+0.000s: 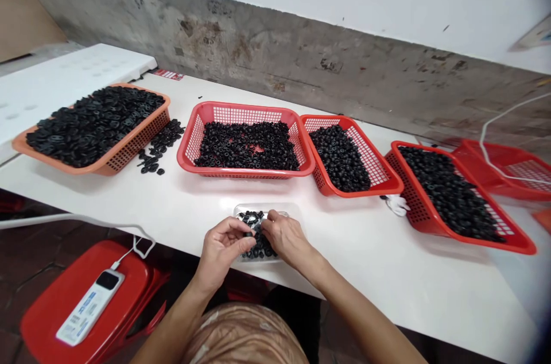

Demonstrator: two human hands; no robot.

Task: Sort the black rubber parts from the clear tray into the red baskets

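A clear plastic tray [249,206] with small black ring-like parts [260,250] sits near the table's front edge. Over its left side, my left hand [222,247] is closed, thumb and fingers pinched around a small black part [249,233]. My right hand [284,237] is over the tray's right side, fingers curled down close to the left fingertips. Whatever the right fingertips grip is hidden behind them.
Behind the tray stands a red basket [245,172] of black rings. Two more red baskets, one at centre right [379,177] and one at far right [413,203], hold black parts. An orange basket [99,167] is heaped at left, with loose parts [150,164] spilled beside it. A power bank [88,309] lies on a red stool [47,309].
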